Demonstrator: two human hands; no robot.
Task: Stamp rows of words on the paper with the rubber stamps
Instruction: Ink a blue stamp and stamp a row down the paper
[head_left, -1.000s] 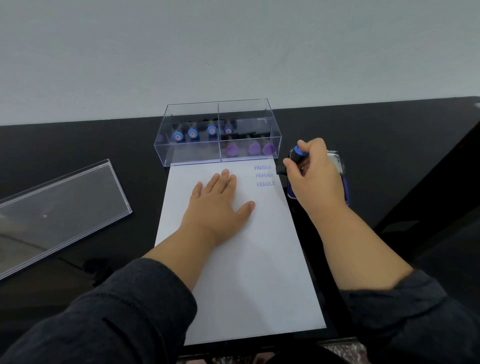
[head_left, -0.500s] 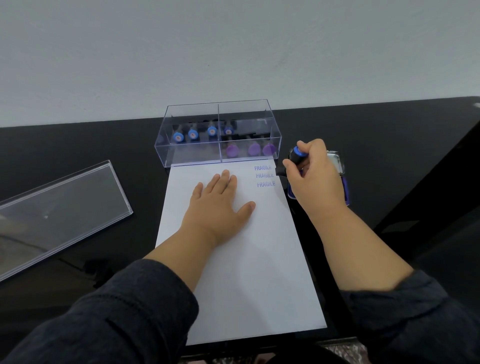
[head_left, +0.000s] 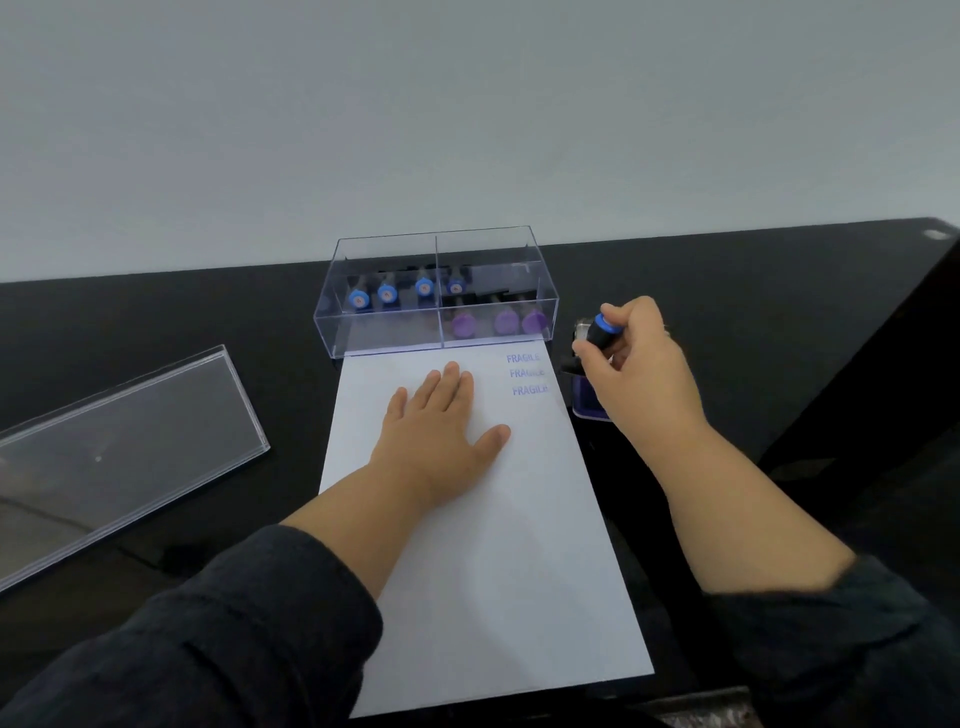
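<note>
Left hand (head_left: 441, 421) flat, fingers straight, pressing the paper (head_left: 498, 561), right hand (head_left: 631, 371) gripping a blue-capped stamp (head_left: 600, 332) over the ink pad (head_left: 587, 402) off the paper's right edge

Stamp face: the base of the black rubber stamp with the blue cap (head_left: 602, 332) is hidden behind the right hand (head_left: 636, 374) gripping it.
Ink pad: the blue ink pad (head_left: 587, 402) is mostly covered by that hand.
Lid: the clear plastic lid (head_left: 119, 447) runs off the left edge.
Box contents: labels on the blue-capped stamps (head_left: 387, 294) in the clear plastic box (head_left: 384, 340) are too small to read.
Printed words: the last letters of the blue stamped words (head_left: 527, 374) are blurred.
Sleeves: both dark sleeves (head_left: 208, 649) are cut by the bottom edge.
</note>
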